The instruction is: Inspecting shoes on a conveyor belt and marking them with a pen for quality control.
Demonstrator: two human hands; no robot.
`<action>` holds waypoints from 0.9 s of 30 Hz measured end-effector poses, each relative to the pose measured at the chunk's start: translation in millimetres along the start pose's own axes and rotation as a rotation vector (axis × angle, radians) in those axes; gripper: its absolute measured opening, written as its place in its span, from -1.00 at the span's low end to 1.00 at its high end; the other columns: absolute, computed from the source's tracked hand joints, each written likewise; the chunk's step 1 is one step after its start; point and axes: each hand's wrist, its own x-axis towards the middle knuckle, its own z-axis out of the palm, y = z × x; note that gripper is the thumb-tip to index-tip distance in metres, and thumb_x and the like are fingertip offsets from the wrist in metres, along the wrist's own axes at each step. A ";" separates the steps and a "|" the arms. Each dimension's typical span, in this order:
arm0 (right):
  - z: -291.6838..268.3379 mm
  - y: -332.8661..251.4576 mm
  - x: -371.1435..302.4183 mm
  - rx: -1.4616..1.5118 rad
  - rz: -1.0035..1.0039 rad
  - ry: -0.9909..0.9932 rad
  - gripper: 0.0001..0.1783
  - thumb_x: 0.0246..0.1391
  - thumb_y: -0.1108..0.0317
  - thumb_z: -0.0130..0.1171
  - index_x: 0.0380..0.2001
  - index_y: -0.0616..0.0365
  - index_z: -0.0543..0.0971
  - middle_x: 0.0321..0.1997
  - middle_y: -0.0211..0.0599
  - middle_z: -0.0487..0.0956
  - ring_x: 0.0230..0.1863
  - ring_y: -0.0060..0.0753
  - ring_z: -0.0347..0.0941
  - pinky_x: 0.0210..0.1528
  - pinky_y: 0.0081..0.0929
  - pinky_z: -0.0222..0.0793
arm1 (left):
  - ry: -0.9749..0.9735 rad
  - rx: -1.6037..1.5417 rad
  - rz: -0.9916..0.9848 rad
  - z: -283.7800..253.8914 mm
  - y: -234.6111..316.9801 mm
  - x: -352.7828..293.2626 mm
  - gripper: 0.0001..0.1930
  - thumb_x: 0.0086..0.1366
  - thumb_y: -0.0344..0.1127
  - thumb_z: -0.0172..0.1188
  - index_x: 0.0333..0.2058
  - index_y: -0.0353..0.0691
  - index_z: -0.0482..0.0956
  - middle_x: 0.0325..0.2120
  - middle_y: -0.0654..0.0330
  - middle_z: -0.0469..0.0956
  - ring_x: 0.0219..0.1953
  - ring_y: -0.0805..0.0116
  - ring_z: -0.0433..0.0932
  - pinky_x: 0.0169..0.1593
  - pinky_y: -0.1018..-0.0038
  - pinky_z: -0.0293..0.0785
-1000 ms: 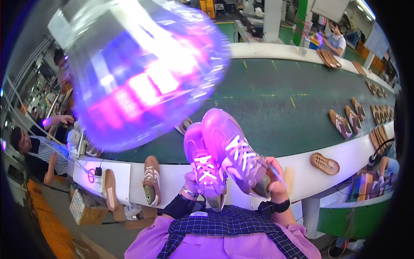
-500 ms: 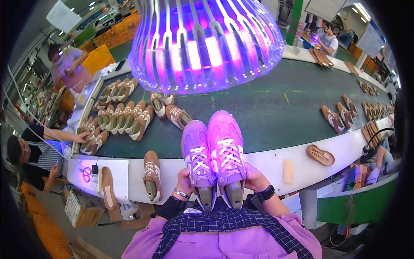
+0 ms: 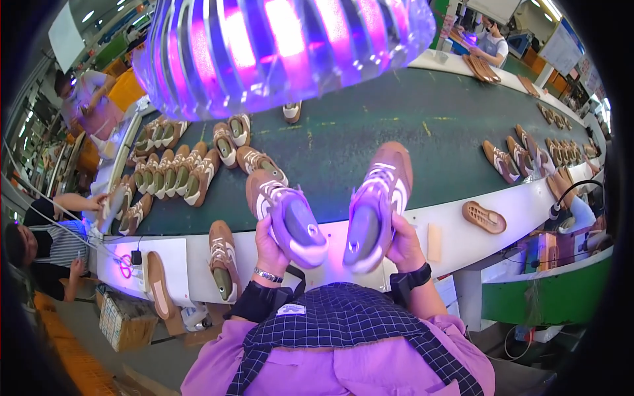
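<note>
My left hand (image 3: 269, 247) grips a brown sneaker (image 3: 263, 188) with white laces, its white heel turned toward me. A matching sneaker (image 3: 396, 165) is in my right hand (image 3: 404, 245), held by its outer side. Both shoes have a dark green last inside. They are apart, tilted with toes away from me, above the white ledge (image 3: 330, 234) and the edge of the green belt (image 3: 422, 142). Purple light falls on them from a large lamp (image 3: 284, 56) in a clear ribbed cover, hanging in front of me. The fingers' far ends are partly hidden behind the shoes.
A lone sneaker (image 3: 222, 254), a brown sole (image 3: 158, 284) and red scissors (image 3: 124, 265) lie on the ledge at left. Another sole (image 3: 484, 216) and a beige strip (image 3: 434, 243) are at right. Rows of sneakers (image 3: 177, 170) stand on the belt. A co-worker's hand (image 3: 99, 201) is at far left.
The two sneakers, side by side before, are now apart and turned, with their heels swung inward and openings facing each other. The lamp appears higher and larger in view.
</note>
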 end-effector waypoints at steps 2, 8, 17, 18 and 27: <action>-1.4 7.6 4.3 -0.040 -0.102 0.065 -0.29 0.04 0.18 0.24 0.19 0.23 0.23 0.17 -0.16 0.37 0.17 -0.23 0.33 0.22 -0.22 0.27 | 0.137 0.017 0.004 -5.0 -0.2 -3.8 -0.47 0.21 -0.05 0.09 0.09 -0.19 0.34 0.01 0.16 0.44 0.07 0.23 0.42 0.18 0.30 0.32; -9.5 42.2 12.7 -0.004 -0.102 0.289 -0.36 0.08 0.14 0.21 0.15 0.17 0.25 0.10 -0.17 0.38 0.12 -0.25 0.34 0.12 -0.17 0.38 | 0.342 0.011 -0.028 -24.5 -13.0 -9.6 -0.47 0.19 0.03 0.14 0.07 -0.08 0.36 0.00 0.26 0.44 0.06 0.26 0.42 0.13 0.25 0.37; -18.9 55.1 10.6 -0.066 -0.069 0.354 -0.41 0.14 0.13 0.12 0.13 0.23 0.25 0.10 -0.16 0.37 0.11 -0.24 0.35 0.12 -0.21 0.39 | 0.425 0.051 -0.030 -33.2 -20.1 -4.4 -0.50 0.24 0.08 0.05 0.05 -0.07 0.37 -0.03 0.26 0.45 0.01 0.28 0.43 0.03 0.23 0.43; -18.6 56.0 11.1 -0.058 -0.077 0.331 -0.41 0.14 0.13 0.12 0.13 0.23 0.25 0.10 -0.16 0.38 0.10 -0.24 0.35 0.12 -0.21 0.40 | 0.432 0.054 -0.028 -33.6 -20.1 -3.7 -0.51 0.24 0.08 0.05 0.05 -0.07 0.37 -0.03 0.26 0.45 0.01 0.28 0.43 0.03 0.23 0.44; -16.3 57.5 11.0 -0.045 -0.090 0.327 -0.43 0.13 0.16 0.14 0.14 0.15 0.27 0.04 -0.25 0.43 0.02 -0.36 0.43 -0.03 -0.35 0.49 | 0.459 0.051 -0.041 -38.5 -22.8 -0.8 -0.52 0.24 0.07 0.06 0.03 -0.06 0.38 -0.06 0.27 0.46 -0.03 0.30 0.45 -0.02 0.25 0.45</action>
